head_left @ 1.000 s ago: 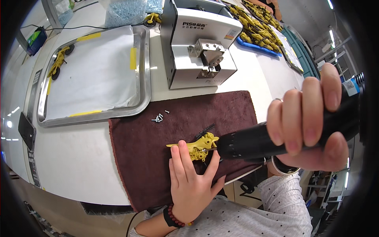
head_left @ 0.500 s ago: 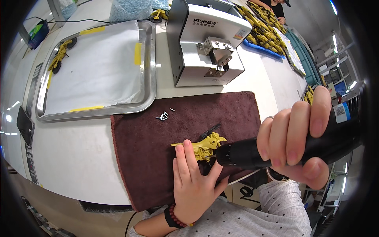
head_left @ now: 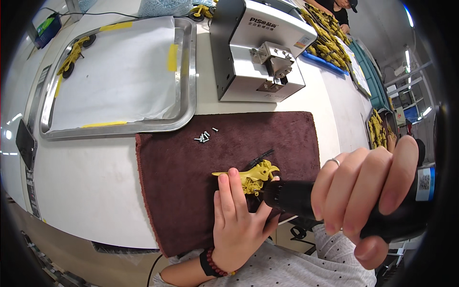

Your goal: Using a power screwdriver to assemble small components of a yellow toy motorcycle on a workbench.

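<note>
A yellow plastic toy motorcycle body (head_left: 254, 178) lies on a brown cloth, with a black part (head_left: 259, 159) along its far side. My left hand (head_left: 239, 229) holds it down, two fingertips pressing on its left half and the others spread around its near side. In my right hand (head_left: 361, 191) is a black electric screwdriver (head_left: 291, 195), gripped from above and lying almost level. Its front end reaches the near right side of the toy body; the exact contact at the tip is too small to tell. Several small silver screws (head_left: 204, 137) lie farther back on the cloth.
The brown cloth (head_left: 177, 191) covers the table's front. A metal tray (head_left: 191, 91) lined with white paper stands at far left, holding a yellow toy motorcycle (head_left: 72, 57). Behind the cloth is a grey screw-feeding machine (head_left: 239, 62). Yellow parts (head_left: 330, 43) fill a blue tray near another person (head_left: 342, 12).
The view has shifted slightly. My right hand and the screwdriver's rear have dropped a little, while its front stays at the toy body. My left hand keeps its hold.
</note>
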A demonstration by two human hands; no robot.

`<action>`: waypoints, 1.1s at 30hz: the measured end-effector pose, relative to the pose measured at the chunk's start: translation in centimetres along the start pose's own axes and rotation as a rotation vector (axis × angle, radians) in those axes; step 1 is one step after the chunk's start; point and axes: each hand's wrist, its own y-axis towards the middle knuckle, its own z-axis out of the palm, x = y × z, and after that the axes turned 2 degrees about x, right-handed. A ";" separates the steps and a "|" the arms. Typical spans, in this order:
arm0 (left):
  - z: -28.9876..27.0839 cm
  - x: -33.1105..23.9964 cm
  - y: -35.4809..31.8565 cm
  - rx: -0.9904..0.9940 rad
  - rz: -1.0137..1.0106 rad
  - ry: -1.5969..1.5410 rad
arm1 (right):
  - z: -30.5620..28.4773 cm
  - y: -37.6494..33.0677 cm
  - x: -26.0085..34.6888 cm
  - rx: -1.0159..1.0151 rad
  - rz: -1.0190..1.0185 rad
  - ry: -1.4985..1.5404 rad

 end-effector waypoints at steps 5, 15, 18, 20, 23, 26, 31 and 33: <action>-0.3 0.0 -0.1 0.034 0.001 0.019 | 0.4 0.3 -0.2 0.032 -0.016 -0.007; -0.2 0.2 -0.2 0.045 -0.004 0.005 | 1.9 0.8 -1.2 -0.024 -0.070 0.014; -0.1 0.2 -0.2 0.036 -0.018 0.028 | 1.9 0.9 -1.5 -0.005 -0.074 -0.011; -0.4 0.0 -0.2 0.013 -0.006 0.019 | 1.9 1.0 -0.9 0.043 -0.079 -0.057; -0.2 -0.1 -0.1 0.020 0.003 0.016 | 1.8 0.9 -0.4 0.083 -0.042 -0.127; 0.3 0.2 -0.1 -0.012 0.005 0.017 | 1.6 1.0 -1.0 0.101 -0.035 -0.116; 0.0 0.3 -0.4 0.036 0.040 -0.068 | 0.3 0.2 -0.6 0.060 -0.081 0.046; -0.3 0.0 -0.3 0.073 0.057 -0.090 | -0.7 0.1 0.7 0.011 -0.198 0.117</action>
